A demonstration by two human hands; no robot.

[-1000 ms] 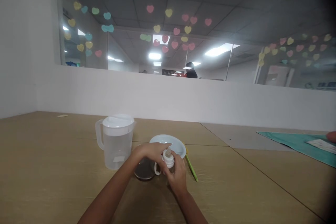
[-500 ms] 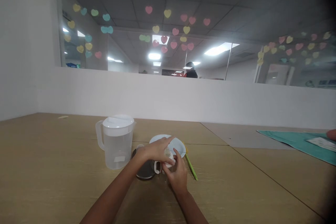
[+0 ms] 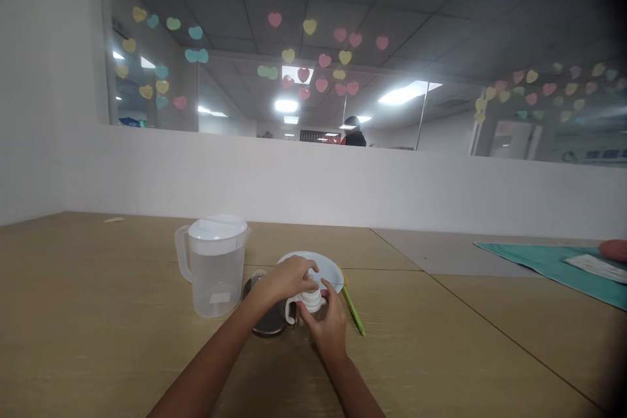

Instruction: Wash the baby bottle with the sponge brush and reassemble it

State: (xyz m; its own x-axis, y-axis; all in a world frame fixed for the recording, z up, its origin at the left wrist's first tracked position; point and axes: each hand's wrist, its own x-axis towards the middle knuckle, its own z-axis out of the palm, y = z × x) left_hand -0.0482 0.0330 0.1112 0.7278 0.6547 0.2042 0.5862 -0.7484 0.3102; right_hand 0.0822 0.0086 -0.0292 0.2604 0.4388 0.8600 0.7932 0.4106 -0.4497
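A baby bottle [image 3: 310,301] with a ridged white collar and a white side handle stands upright in front of me. Its clear lower part is hard to make out against the table. My right hand [image 3: 329,324] is closed around its right side, thumb and fingers at the collar. From above, my left hand [image 3: 290,276] curls its fingers and thumb over the bottle's top, hiding most of it. Behind both hands lies a pale plate [image 3: 327,266]. Under my left wrist is a dark round dish [image 3: 268,324], with a small clear piece [image 3: 258,275] near its far edge.
A clear lidded jug [image 3: 218,268] stands to the left. Right of the hands lies a green-handled utensil [image 3: 354,312], its yellowish end by the plate. A teal cloth [image 3: 529,258] with a white paper is at far right. A white wall [image 3: 235,170] with a window backs the table.
My left hand's fingers have curled in and lifted slightly, showing more of the white ridged collar. My right hand keeps its hold. The whole view has shifted slightly.
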